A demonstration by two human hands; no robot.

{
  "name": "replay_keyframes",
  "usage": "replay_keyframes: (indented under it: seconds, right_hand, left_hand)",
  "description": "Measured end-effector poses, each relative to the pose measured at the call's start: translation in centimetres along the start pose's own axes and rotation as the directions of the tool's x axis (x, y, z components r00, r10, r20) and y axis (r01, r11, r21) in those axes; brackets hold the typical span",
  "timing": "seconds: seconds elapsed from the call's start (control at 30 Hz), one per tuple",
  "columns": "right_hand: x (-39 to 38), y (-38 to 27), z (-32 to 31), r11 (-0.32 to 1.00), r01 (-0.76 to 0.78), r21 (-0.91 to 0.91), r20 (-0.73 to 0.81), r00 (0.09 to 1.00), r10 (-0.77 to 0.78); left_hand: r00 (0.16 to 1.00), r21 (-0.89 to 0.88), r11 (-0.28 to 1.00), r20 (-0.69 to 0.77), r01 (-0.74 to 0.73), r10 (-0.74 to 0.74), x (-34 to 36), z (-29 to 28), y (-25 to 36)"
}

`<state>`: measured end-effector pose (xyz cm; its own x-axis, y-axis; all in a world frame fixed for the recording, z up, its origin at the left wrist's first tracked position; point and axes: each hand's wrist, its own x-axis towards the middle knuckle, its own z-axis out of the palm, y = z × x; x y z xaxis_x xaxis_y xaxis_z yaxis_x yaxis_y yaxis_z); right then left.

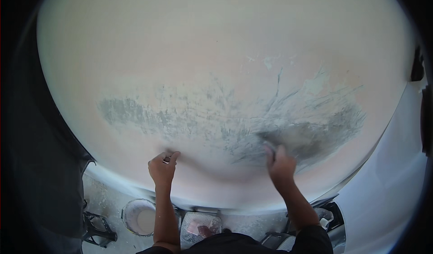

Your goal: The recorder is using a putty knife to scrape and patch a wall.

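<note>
A large pale pink and cream curved panel [203, 41] fills most of the view, with a band of grey, streaky patches [122, 109] across its lower half. My left hand [162, 163] is closed on the panel's lower left, fingertips bunched around something small that I cannot make out. My right hand [282, 166], slightly blurred, grips a thin object at the lower right, over the edge of the darkest grey patch; what the object is, I cannot tell.
Below the panel are a white bucket [131, 220] of pale material, a dusty container [198, 218] and a black stool [97, 229] on the dusty floor [97, 188]. Dark sheeting [63, 186] lies at the left, pale sheeting [379, 186] at the right.
</note>
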<state>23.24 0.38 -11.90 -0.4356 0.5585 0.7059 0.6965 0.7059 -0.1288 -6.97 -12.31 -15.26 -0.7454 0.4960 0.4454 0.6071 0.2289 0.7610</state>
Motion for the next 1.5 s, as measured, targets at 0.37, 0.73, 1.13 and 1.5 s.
replay_keyframes:
  seconds: [0.37,0.73,1.13,1.5]
  right_hand:
    - [-0.1,1.4,-1.4,0.982,-0.176,0.072,-0.091,0.979,0.182]
    - [-2.2,0.5,0.9,0.976,-0.162,0.148,0.072,0.986,0.152]
    - [1.2,-2.1,1.0,0.933,-0.241,0.269,-0.149,0.946,0.288]
    - [0.3,-5.8,5.4,0.930,-0.282,0.236,-0.182,0.927,0.327]
  left_hand:
    - [0.999,-0.017,0.999,0.014,-0.045,0.045,0.8,1.3,0.2]
    - [0.998,-0.007,1.000,0.059,-0.015,0.015,0.9,0.5,1.7]
    - [0.996,-0.062,0.998,0.084,-0.014,0.019,1.2,0.4,1.3]
    - [0.937,-0.028,0.986,0.307,-0.167,0.167,3.7,-1.9,0.0]
